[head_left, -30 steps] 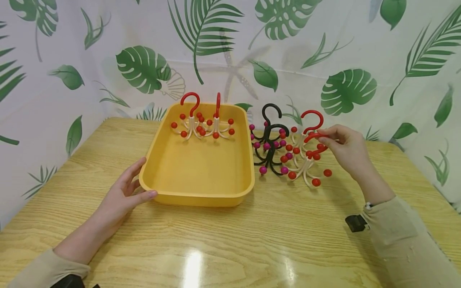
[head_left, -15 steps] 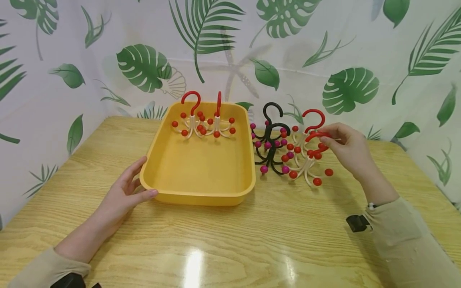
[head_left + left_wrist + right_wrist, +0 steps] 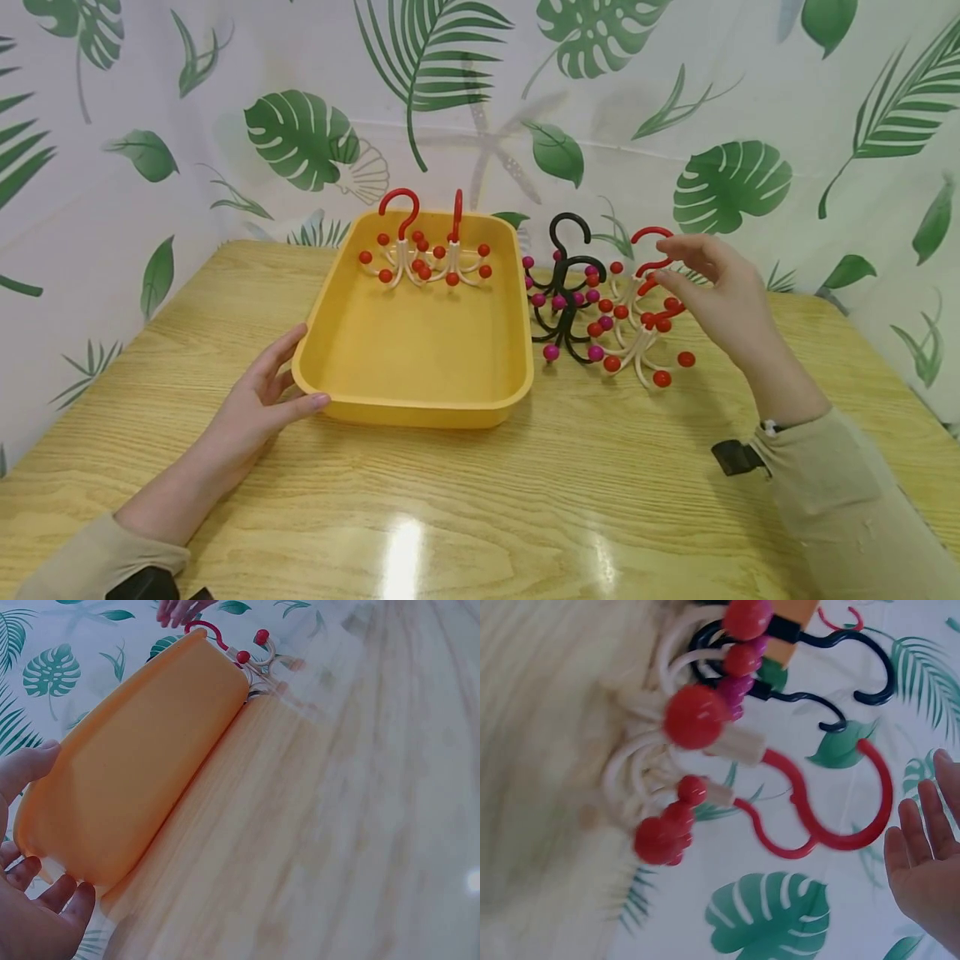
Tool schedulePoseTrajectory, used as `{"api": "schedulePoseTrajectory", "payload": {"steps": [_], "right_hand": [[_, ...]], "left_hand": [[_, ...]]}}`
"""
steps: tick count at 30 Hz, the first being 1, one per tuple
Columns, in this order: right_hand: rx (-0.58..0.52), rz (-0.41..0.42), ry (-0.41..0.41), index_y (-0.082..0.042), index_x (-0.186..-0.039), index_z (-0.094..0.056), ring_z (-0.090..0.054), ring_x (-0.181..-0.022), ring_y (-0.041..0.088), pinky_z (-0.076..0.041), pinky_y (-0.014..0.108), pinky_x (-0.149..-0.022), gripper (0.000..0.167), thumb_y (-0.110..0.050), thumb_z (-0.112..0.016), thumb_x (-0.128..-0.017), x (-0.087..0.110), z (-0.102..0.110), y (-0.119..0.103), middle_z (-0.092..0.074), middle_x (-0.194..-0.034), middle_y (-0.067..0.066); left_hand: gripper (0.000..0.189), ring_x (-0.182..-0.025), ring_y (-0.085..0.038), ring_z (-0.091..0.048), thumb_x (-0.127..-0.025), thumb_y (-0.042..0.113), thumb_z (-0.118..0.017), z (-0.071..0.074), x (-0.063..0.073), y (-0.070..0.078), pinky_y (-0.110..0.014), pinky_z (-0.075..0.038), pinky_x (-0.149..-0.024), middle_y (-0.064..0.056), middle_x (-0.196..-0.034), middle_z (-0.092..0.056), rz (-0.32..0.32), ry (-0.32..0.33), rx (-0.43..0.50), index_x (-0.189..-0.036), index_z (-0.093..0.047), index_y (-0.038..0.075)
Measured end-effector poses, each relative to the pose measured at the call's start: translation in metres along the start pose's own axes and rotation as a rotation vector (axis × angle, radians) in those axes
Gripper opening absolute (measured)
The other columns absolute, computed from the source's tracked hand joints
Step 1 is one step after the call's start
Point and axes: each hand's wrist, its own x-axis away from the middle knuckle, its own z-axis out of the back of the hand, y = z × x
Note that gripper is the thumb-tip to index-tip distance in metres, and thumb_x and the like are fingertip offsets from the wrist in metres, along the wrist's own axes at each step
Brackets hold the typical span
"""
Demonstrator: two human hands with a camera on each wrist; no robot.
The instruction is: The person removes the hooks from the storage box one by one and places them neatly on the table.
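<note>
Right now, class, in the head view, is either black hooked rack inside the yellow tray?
No, both black hooked racks stand on the table beside the yellow tray.

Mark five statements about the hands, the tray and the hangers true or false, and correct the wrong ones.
1. The left hand holds the near left corner of the yellow tray. True.
2. The right hand is beside a red-topped hanger outside the tray. True.
3. The tray contains three red-topped hangers. False: it contains two.
4. The black hangers are inside the tray. False: they stand on the table, right of it.
5. The black hangers have magenta balls. True.
</note>
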Motion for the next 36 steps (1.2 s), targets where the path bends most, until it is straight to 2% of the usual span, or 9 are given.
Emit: {"api": "schedulePoseTrajectory", "payload": {"steps": [4, 9, 18, 25, 32, 36], "right_hand": [[-0.025, 0.057, 0.005, -0.01, -0.127, -0.058, -0.05, -0.119, 0.018, -0.038, 0.038, -0.103, 0.038, -0.024, -0.065, -0.092, -0.006, -0.005, -0.023, -0.057, -0.125, 0.005], [-0.081, 0.129, -0.001, -0.007, -0.123, -0.06, -0.052, -0.113, 0.016, -0.04, 0.033, -0.1, 0.034, -0.016, -0.067, -0.09, -0.016, -0.014, -0.052, -0.059, -0.121, 0.005], [-0.08, 0.225, -0.052, -0.005, -0.121, -0.061, -0.052, -0.108, 0.017, -0.044, 0.032, -0.097, 0.032, -0.014, -0.066, -0.091, -0.043, -0.032, -0.096, -0.06, -0.119, 0.007], [-0.077, 0.234, -0.103, -0.005, -0.121, -0.061, -0.055, -0.107, 0.016, -0.045, 0.029, -0.095, 0.032, -0.018, -0.066, -0.092, -0.064, -0.048, -0.121, -0.06, -0.118, 0.004], [-0.096, 0.259, -0.149, -0.006, -0.121, -0.06, -0.058, -0.104, 0.013, -0.047, 0.026, -0.092, 0.031, -0.017, -0.065, -0.092, -0.082, -0.066, -0.135, -0.06, -0.118, 0.003], [-0.1, 0.236, -0.183, -0.008, -0.121, -0.06, -0.057, -0.104, 0.011, -0.045, 0.023, -0.092, 0.032, -0.02, -0.064, -0.092, -0.093, -0.079, -0.144, -0.059, -0.119, 0.001]], "left_hand": [[0.084, -0.128, -0.028, -0.035, -0.089, 0.007, -0.068, 0.0, 0.0, 0.0, -0.017, -0.043, -0.09, -0.009, -0.154, -0.02, 0.001, 0.002, -0.004, -0.154, -0.017, 0.018], [0.084, -0.129, -0.027, -0.034, -0.089, 0.008, -0.068, 0.001, 0.0, 0.0, -0.017, -0.042, -0.09, -0.009, -0.154, -0.02, 0.004, 0.008, -0.01, -0.154, -0.017, 0.018], [0.084, -0.129, -0.026, -0.034, -0.089, 0.008, -0.068, 0.002, 0.0, 0.0, -0.017, -0.042, -0.09, -0.009, -0.153, -0.02, 0.003, 0.008, -0.013, -0.154, -0.017, 0.019], [0.084, -0.131, -0.027, -0.033, -0.089, 0.009, -0.068, 0.003, 0.0, 0.0, -0.017, -0.041, -0.091, -0.008, -0.154, -0.02, 0.005, 0.002, -0.018, -0.154, -0.016, 0.019], [0.083, -0.129, -0.026, -0.035, -0.089, 0.009, -0.068, 0.002, 0.0, -0.001, -0.017, -0.042, -0.091, -0.008, -0.153, -0.021, 0.002, -0.001, -0.021, -0.154, -0.016, 0.019], [0.083, -0.129, -0.027, -0.034, -0.089, 0.008, -0.068, 0.002, -0.001, -0.001, -0.017, -0.042, -0.091, -0.008, -0.153, -0.021, -0.002, -0.001, -0.021, -0.154, -0.017, 0.019]]}}
